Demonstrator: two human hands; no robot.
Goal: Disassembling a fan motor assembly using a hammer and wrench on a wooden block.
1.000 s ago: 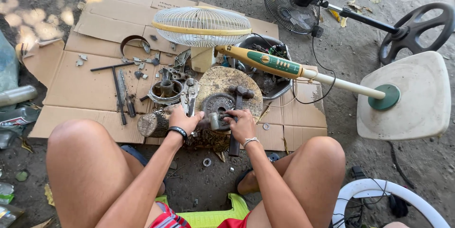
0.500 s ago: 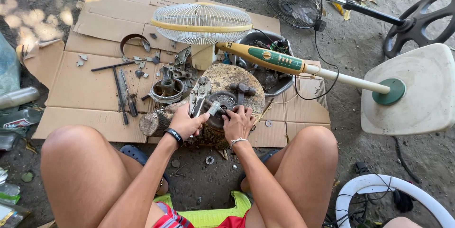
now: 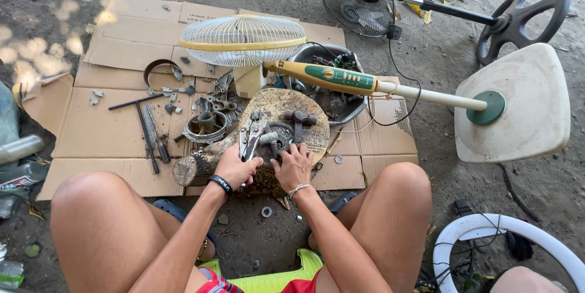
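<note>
A round wooden log block [image 3: 311, 110] lies on flattened cardboard [image 3: 103, 128] in front of my knees. On it sit a dark metal fan motor part [image 3: 277, 141] and a small hammer [image 3: 298, 121]. My left hand [image 3: 234, 168], with a black wristband, grips the handles of silver locking pliers [image 3: 251, 133] whose jaws reach the motor part. My right hand [image 3: 294, 165], with a thin bracelet, presses on the motor part from the near side.
A cream standing fan lies across the scene, its wire guard [image 3: 242, 40] at the back and its base [image 3: 518, 104] to the right. A black fan [image 3: 359, 0] lies behind. A metal basin [image 3: 332, 80], another motor housing [image 3: 206, 127] and loose tools [image 3: 149, 134] rest on the cardboard.
My left hand has taken hold of the locking pliers and set them against the motor part. My right hand has stayed on the part.
</note>
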